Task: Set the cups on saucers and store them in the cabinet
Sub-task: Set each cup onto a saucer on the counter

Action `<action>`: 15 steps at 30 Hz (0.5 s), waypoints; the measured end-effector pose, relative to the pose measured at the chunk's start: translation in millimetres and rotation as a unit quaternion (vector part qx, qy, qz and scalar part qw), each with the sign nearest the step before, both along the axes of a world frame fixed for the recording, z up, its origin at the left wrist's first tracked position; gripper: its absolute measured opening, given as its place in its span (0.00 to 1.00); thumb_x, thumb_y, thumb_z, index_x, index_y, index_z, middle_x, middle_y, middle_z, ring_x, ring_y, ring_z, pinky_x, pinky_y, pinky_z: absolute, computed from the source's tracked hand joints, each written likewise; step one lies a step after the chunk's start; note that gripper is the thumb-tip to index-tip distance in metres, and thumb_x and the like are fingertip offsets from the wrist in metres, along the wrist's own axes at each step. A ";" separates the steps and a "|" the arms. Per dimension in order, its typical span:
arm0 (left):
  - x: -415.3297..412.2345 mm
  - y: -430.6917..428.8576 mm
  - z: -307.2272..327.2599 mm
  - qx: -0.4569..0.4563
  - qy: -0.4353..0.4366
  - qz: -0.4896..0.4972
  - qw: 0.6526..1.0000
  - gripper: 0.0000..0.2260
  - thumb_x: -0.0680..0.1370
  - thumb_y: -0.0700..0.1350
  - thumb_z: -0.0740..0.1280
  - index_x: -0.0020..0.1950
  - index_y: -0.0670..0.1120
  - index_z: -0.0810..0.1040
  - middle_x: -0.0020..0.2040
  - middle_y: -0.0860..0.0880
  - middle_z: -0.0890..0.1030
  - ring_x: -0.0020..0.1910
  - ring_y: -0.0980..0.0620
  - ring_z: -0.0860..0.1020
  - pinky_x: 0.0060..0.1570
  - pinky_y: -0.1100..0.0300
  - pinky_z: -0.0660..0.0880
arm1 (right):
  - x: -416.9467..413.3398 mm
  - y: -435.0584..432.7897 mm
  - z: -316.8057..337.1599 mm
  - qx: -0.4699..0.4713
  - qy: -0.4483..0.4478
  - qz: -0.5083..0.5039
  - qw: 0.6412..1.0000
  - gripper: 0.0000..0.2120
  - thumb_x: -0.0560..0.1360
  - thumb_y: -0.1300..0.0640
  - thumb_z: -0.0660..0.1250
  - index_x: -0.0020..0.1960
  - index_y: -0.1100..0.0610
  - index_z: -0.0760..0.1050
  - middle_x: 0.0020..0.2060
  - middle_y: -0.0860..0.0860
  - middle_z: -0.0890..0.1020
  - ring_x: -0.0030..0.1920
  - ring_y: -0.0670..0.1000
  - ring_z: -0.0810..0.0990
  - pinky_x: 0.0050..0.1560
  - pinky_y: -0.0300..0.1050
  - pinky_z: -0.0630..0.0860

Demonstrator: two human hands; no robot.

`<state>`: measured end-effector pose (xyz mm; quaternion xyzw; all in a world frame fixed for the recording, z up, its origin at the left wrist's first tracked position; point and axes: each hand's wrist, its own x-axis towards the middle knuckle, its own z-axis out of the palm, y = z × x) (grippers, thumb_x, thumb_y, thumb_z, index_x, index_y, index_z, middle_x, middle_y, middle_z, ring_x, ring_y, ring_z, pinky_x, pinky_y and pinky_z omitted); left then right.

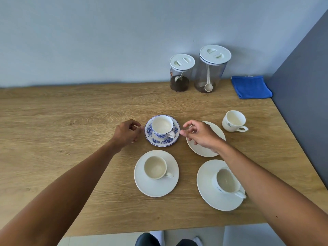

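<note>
A blue-flowered cup (162, 126) stands on its matching saucer (156, 140) at the table's middle. My left hand (126, 132) hovers just left of that saucer with fingers loosely curled, holding nothing. My right hand (197, 133) hovers just right of it, above a bare white saucer (204, 150), fingers also loosely curled and empty. Nearer me, a white cup (155, 167) sits on a white saucer (156, 189), and another white cup (226, 181) sits on a saucer (207, 189) under my right forearm. One white cup (233, 120) stands alone on the table.
Two lidded clear jars (181, 75) (211, 70) with scoops stand at the back by the wall. A folded blue cloth (250, 87) lies at the back right corner beside a grey wall panel (301, 89). The wooden table (62, 121) ends near my legs.
</note>
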<state>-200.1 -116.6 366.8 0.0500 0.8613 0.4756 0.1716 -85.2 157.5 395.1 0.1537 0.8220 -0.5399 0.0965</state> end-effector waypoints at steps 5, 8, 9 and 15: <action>-6.3 23.3 28.3 -0.004 0.043 -0.033 0.999 0.08 0.76 0.47 0.73 0.51 0.45 0.81 0.35 0.49 0.81 0.27 0.53 0.78 0.27 0.62 0.74 | 19.9 34.1 12.1 0.022 0.018 -0.037 0.999 0.15 0.74 0.48 0.73 0.56 0.54 0.77 0.45 0.54 0.84 0.38 0.46 0.81 0.35 0.42 0.75; -7.8 51.8 46.0 -0.005 0.066 -0.063 0.996 0.08 0.76 0.49 0.73 0.51 0.48 0.80 0.37 0.51 0.82 0.26 0.58 0.78 0.24 0.68 0.70 | 34.6 56.5 20.8 0.036 0.033 -0.071 0.996 0.14 0.74 0.47 0.73 0.55 0.53 0.77 0.45 0.54 0.84 0.38 0.45 0.82 0.36 0.42 0.76; -6.8 62.9 51.1 -0.006 0.071 -0.078 0.994 0.08 0.76 0.50 0.73 0.51 0.48 0.80 0.37 0.51 0.82 0.26 0.58 0.78 0.25 0.69 0.70 | 39.6 64.1 22.7 0.042 0.038 -0.084 0.995 0.14 0.74 0.47 0.73 0.55 0.52 0.77 0.44 0.54 0.84 0.38 0.45 0.82 0.36 0.43 0.76; 8.2 131.4 59.6 -0.058 0.085 -0.164 0.981 0.11 0.76 0.50 0.72 0.54 0.46 0.79 0.38 0.52 0.82 0.28 0.57 0.78 0.30 0.66 0.72 | 66.3 104.3 25.5 0.078 0.063 -0.177 0.979 0.09 0.75 0.49 0.73 0.51 0.52 0.79 0.40 0.53 0.84 0.34 0.46 0.80 0.34 0.42 0.74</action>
